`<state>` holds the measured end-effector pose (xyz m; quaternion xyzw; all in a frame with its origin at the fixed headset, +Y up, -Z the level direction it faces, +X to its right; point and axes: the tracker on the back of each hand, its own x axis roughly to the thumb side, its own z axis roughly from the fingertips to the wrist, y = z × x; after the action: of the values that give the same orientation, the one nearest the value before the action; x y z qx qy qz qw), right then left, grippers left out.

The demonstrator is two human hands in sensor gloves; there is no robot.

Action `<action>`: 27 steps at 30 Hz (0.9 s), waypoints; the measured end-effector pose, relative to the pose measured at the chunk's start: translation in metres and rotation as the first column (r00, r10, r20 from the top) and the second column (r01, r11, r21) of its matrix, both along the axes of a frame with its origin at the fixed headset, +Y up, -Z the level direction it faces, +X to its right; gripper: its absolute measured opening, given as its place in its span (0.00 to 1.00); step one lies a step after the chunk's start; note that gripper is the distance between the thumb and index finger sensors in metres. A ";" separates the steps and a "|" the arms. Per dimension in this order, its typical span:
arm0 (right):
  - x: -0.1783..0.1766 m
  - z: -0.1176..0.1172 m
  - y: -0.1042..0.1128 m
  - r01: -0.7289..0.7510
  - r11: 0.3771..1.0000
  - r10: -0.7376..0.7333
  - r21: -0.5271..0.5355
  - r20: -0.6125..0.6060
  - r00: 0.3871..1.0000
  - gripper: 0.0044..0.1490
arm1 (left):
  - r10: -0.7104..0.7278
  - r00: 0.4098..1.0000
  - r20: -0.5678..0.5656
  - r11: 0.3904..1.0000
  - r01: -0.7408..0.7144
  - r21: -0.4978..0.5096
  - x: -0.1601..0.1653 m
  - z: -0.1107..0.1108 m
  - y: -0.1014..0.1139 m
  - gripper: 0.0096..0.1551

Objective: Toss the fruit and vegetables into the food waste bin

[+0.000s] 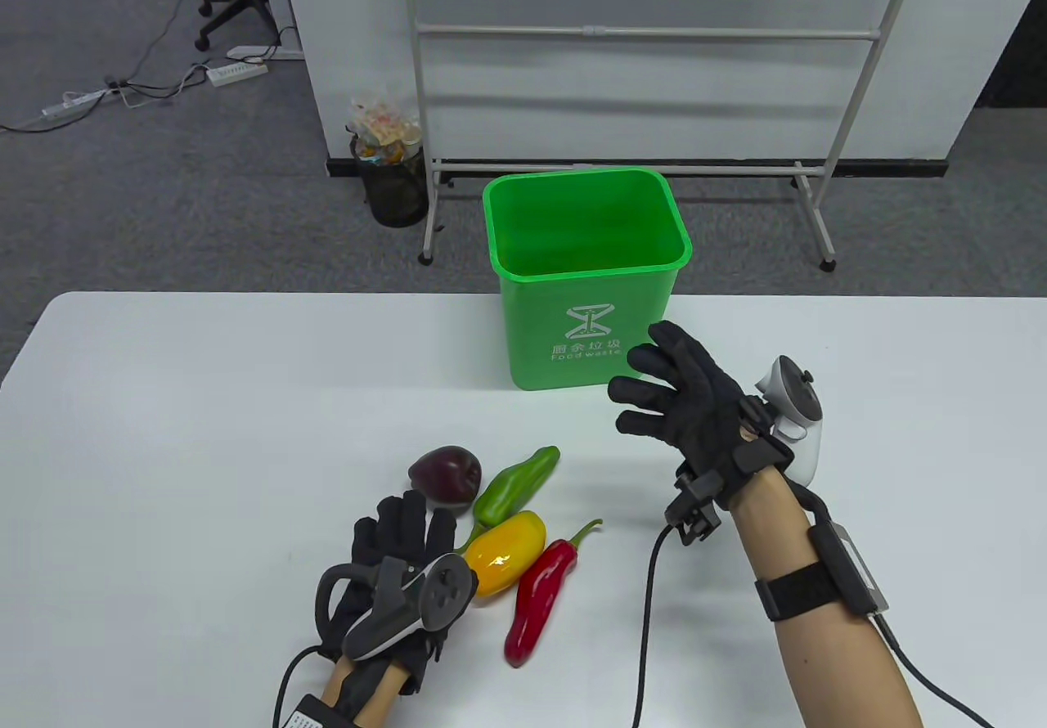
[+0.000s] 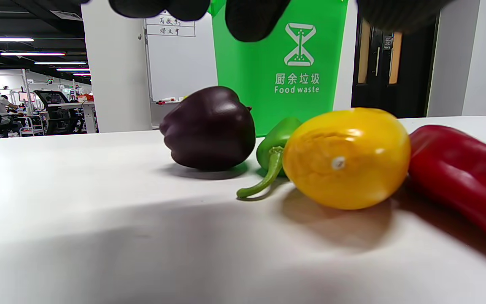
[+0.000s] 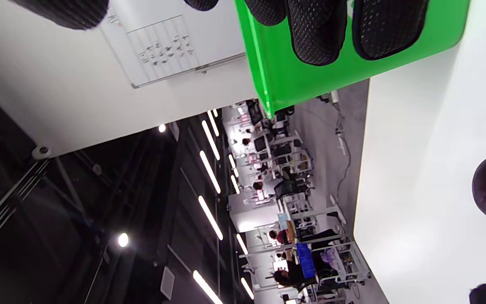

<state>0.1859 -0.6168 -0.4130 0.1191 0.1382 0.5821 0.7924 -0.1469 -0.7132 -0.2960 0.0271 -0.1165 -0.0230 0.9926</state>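
The green bin [image 2: 276, 63] bears a white hourglass-like symbol, Chinese characters "厨余垃圾" and the words "Food waste".

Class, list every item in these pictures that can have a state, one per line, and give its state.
Food waste bin: upright on the table, open-topped, nothing visible inside.
Purple bell pepper: lying on the table, unheld.
Green pepper: lying on the table, unheld.
Yellow pepper: lying on the table, unheld.
Red chili pepper: lying on the table, unheld.
Left hand: empty, beside the peppers.
Right hand: empty, fingers spread.
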 end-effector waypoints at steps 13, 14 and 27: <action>0.013 0.113 0.052 -0.684 0.487 0.503 0.543 0.466 0.728 0.49 | 0.016 0.999 -0.031 1.000 -0.016 0.008 -0.009 -0.001 0.001 0.48; 0.012 0.122 0.047 -0.744 0.390 0.547 0.542 0.514 0.661 0.48 | 0.021 0.999 -0.036 1.000 -0.020 0.008 -0.011 -0.001 0.002 0.48; 0.048 0.151 -0.061 -0.917 -0.269 0.756 0.293 0.654 -0.013 0.48 | 0.002 0.999 -0.046 1.000 -0.002 -0.005 -0.011 -0.003 -0.003 0.48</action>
<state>0.2344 -0.6775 -0.2625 0.2072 -0.1370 0.9681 0.0325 -0.1575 -0.7163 -0.2990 0.0244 -0.0935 -0.0222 0.9951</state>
